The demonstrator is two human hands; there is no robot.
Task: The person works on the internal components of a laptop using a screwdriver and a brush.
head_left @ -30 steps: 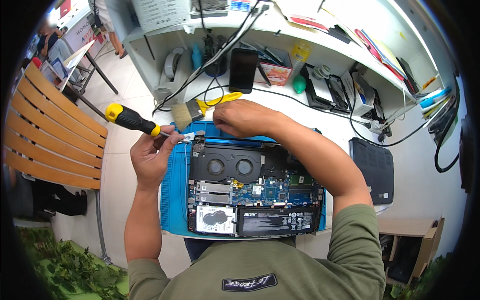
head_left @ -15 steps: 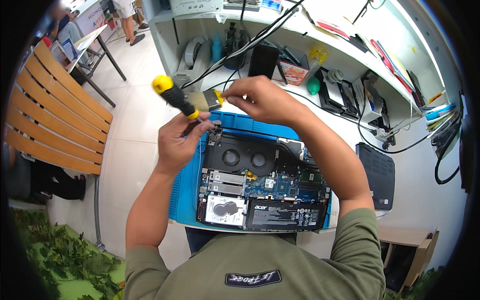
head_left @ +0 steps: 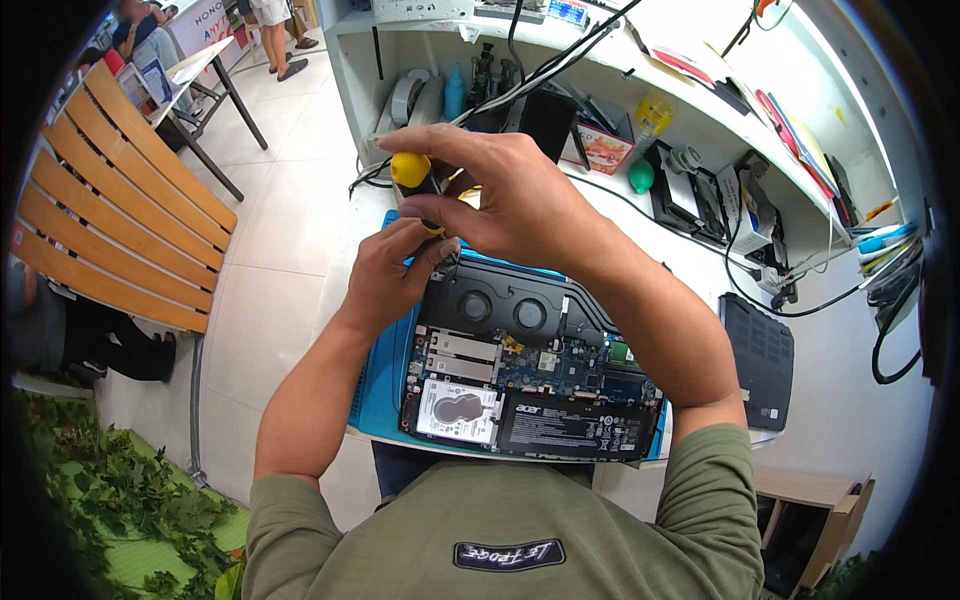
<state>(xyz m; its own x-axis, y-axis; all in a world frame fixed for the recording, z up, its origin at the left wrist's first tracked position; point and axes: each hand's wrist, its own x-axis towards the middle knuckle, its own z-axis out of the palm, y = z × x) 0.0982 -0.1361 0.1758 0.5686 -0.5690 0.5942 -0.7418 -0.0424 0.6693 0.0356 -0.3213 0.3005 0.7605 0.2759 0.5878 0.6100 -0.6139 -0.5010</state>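
An opened laptop lies on a blue mat, showing two fans, a blue board, a white drive and a black battery. My right hand is closed round a yellow-and-black screwdriver, held upright over the laptop's back left corner. My left hand pinches low on the screwdriver, just beside a metal hinge at that corner; its fingertips partly hide the tip. The paintbrush behind the right hand is mostly hidden.
A white shelf holds a black phone, bottles, papers and cables. A closed dark laptop lies at the right. A wooden chair stands left. Other people are in the left background, near a white table.
My right hand has moved from the paintbrush onto the screwdriver handle. The screwdriver has swung from leaning left to more upright, and my left hand has shifted right with it.
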